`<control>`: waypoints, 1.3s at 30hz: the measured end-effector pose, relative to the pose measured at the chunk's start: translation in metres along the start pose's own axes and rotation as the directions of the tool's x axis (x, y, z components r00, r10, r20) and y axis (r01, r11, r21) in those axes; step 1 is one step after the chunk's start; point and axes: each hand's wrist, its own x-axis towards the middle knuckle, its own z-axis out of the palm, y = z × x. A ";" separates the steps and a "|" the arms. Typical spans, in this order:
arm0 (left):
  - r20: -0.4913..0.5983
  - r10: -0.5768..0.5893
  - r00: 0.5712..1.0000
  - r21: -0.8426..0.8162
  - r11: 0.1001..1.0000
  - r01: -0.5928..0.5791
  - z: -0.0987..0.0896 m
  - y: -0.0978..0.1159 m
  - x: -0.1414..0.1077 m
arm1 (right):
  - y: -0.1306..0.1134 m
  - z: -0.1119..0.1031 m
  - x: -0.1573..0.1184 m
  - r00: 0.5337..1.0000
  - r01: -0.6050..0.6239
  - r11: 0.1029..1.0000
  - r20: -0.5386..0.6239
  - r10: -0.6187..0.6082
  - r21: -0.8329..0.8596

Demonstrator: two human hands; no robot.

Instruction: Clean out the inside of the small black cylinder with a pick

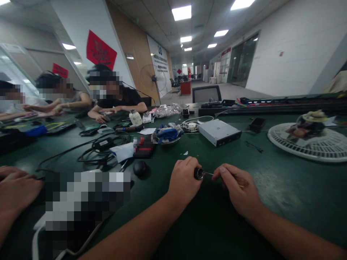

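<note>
Head view: both hands of the person are held close together above the green table [287, 195], a bit right of the pic's centre. L hand [185, 178] is closed around a small black round piece [198, 173], w/ its ring-like end turned to the right. R hand [238, 186] has thumb & fingers together on a thin metal tool [208, 173], and a brownish handle [242, 182] shows in this palm. The metal tool points left to the ring-like end; the tip is too small in view, so I cannot tell if it goes inside or only touches the rim.

Left of L hand, near it, is a black mouse [140, 168]. Behind the hands is a small white scrap [185, 153], and farther back a grey metal box [219, 130] w/ black front. Left of the box is a blue cloth [166, 134], w/ white cable [189, 126] betw. them. On the right lies a white fan cover [276, 142], w/ some things on top.

Black cables [103, 146] lie at left. A co-worker's hand [18, 189] is at the left edge, & a person in dark top [131, 96] sits across, arms on the table.
</note>
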 end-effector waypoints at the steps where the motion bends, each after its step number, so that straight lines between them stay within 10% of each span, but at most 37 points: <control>1: -0.002 0.001 1.000 0.004 1.000 -0.001 0.000 0.000 0.000 | 0.000 0.000 0.000 1.000 0.002 1.000 0.012 -0.001 -0.003; 39: -0.006 0.038 0.999 0.014 0.999 -0.038 0.002 -0.002 0.000 | 0.001 0.000 0.002 0.996 -0.068 0.994 0.058 0.063 0.089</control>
